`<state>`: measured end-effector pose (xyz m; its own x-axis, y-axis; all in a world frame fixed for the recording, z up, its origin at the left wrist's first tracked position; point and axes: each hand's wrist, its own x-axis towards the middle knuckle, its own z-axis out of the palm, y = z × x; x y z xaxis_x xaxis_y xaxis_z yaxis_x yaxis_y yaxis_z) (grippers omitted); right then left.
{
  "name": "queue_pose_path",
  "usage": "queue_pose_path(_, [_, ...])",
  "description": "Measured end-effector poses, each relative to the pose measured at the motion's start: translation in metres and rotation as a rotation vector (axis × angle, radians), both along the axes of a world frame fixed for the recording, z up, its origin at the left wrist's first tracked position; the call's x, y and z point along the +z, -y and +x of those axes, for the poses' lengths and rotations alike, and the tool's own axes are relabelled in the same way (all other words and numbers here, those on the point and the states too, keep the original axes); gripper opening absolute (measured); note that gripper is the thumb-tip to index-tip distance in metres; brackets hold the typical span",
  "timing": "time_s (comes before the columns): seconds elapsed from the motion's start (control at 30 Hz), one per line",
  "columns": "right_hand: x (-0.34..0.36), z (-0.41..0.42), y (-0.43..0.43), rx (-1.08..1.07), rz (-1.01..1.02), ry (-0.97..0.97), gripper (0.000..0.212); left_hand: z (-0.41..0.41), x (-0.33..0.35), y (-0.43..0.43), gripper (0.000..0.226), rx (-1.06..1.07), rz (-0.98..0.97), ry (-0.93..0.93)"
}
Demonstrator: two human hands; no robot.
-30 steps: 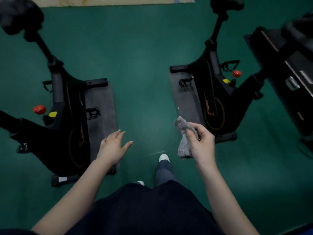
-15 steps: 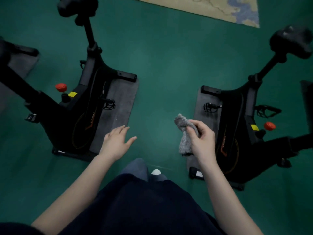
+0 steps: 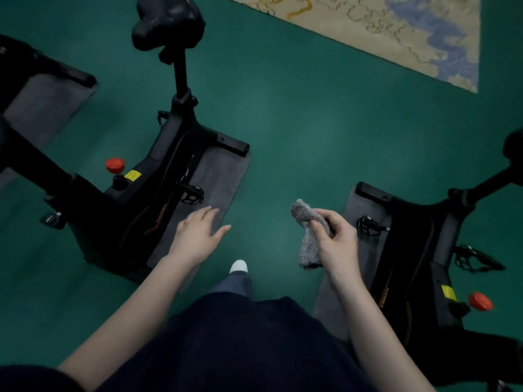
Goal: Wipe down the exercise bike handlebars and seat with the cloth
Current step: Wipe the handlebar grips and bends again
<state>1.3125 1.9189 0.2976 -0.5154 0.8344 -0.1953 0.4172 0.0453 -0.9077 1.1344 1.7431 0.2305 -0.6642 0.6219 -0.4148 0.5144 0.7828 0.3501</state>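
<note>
Green floor (image 3: 311, 123) holds a patterned rug (image 3: 396, 32) and grey mats (image 3: 223, 176) under bikes (image 3: 158, 193).

You stand on a dark green floor (image 3: 297, 131). Toward the far right of it lies a pale rug (image 3: 396, 32), beige with wavy yellow and brown lines and a blue patch, its near edge running at a slant. Three grey mats lie flat on the floor: one (image 3: 218, 176) ahead to your left, one (image 3: 365, 250) ahead to your right, and a third (image 3: 42, 100) at the far left, partly hidden. Between the two nearer mats you see a white shoe tip (image 3: 239, 267) on the floor. A blue-grey trouser leg (image 3: 235, 284) rises from it, and a dark garment (image 3: 240, 343) fills the near edge of your view.
</note>
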Motion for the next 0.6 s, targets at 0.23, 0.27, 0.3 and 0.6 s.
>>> queue_pose_path(0.23, [0.004, -0.063, -0.043, 0.121, -0.019, -0.045, 0.03, -0.042, 0.008, -0.028, 0.059, 0.074, -0.017, -0.045])
queue_pose_path(0.27, [0.003, -0.072, -0.05, 0.143, -0.029, -0.048, 0.03, -0.044, 0.007, -0.028, 0.057, 0.098, -0.025, -0.043])
queue_pose_path(0.3, [0.002, -0.08, -0.058, 0.164, -0.038, -0.05, 0.03, -0.047, 0.006, -0.029, 0.055, 0.125, -0.03, -0.042])
queue_pose_path(0.6, [-0.009, -0.168, -0.152, 0.533, -0.067, -0.005, 0.024, -0.06, 0.003, -0.069, 0.054, 0.516, -0.1, -0.059])
